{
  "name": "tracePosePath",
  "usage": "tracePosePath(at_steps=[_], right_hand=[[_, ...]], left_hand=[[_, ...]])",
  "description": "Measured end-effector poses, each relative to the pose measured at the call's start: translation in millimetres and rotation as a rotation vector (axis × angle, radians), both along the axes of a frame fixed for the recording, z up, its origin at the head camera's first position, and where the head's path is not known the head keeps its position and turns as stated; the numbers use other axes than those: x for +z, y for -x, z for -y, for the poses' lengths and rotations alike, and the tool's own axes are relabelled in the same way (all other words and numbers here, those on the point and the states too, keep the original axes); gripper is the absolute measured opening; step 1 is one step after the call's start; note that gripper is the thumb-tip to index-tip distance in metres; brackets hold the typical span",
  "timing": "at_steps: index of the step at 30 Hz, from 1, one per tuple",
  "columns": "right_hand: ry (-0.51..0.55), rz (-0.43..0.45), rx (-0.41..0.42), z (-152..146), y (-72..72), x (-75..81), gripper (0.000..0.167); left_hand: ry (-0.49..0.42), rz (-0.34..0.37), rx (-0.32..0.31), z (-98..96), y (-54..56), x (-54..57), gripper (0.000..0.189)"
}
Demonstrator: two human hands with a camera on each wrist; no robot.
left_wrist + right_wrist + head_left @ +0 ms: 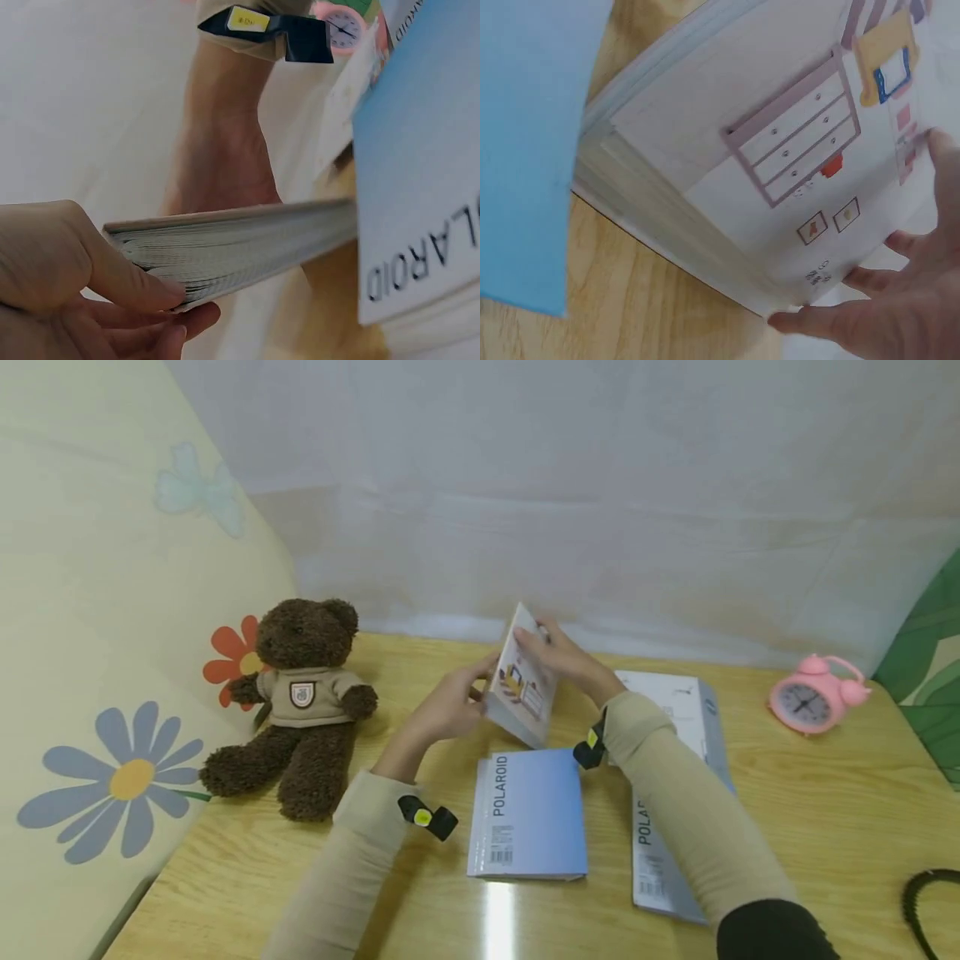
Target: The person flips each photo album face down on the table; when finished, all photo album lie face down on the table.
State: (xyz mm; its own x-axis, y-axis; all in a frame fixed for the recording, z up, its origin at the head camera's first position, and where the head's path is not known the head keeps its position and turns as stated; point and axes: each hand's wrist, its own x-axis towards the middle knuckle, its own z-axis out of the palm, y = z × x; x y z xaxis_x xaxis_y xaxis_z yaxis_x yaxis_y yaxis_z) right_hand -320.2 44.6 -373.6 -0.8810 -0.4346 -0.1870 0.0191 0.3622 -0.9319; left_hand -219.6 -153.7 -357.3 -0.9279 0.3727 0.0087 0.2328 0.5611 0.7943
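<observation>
A thick book with a drawing of furniture on its pale cover is held tilted up on edge over the back of the table. My left hand grips its left side; in the left wrist view the thumb lies across a corner of the page edges, fingers underneath. On the other side, my right hand holds the upper right edge, thumb on the cover. The right wrist view shows the fingers of the right hand along the cover's rim. A blue POLAROID box-like album lies just in front of the book.
Partly under the right forearm are another POLAROID album and a white item. A brown teddy bear sits at the left, a pink alarm clock at the right. A black cord lies near the right edge.
</observation>
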Motion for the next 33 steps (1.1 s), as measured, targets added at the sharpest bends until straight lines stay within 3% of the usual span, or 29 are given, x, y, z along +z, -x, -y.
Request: tracePosePath(at_steps=[8,11,17,22,26,30,33], right_hand=[[0.161,0.053,-0.032,-3.2,-0.8,18.2,0.077],[0.163,0.030,-0.005,-6.3,-1.8,19.7,0.075],[0.145,0.025,0.027,-9.2,-2.1,14.7,0.073],[0.126,0.020,0.017,-10.6,-1.7,12.4,0.072],[0.123,0.026,0.010,-12.1,-1.7,11.8,0.072],[0.123,0.036,0.003,-18.2,-3.0,12.9,0.073],[0.112,0.033,-0.020,-25.5,-3.7,15.5,0.073]], left_hand=[[0.185,-0.130,-0.116,-20.9,-4.3,21.6,0.071],[0.232,-0.154,-0.135,-25.6,-6.1,23.7,0.069],[0.218,-0.144,-0.143,-27.4,-8.7,20.9,0.068],[0.181,-0.122,-0.144,-26.1,-7.9,16.5,0.070],[0.064,-0.074,-0.118,-21.7,-6.2,8.4,0.085],[-0.039,0.004,-0.083,-19.3,-0.1,-9.5,0.106],[-0.053,0.054,-0.122,-24.8,9.8,-27.4,0.114]])
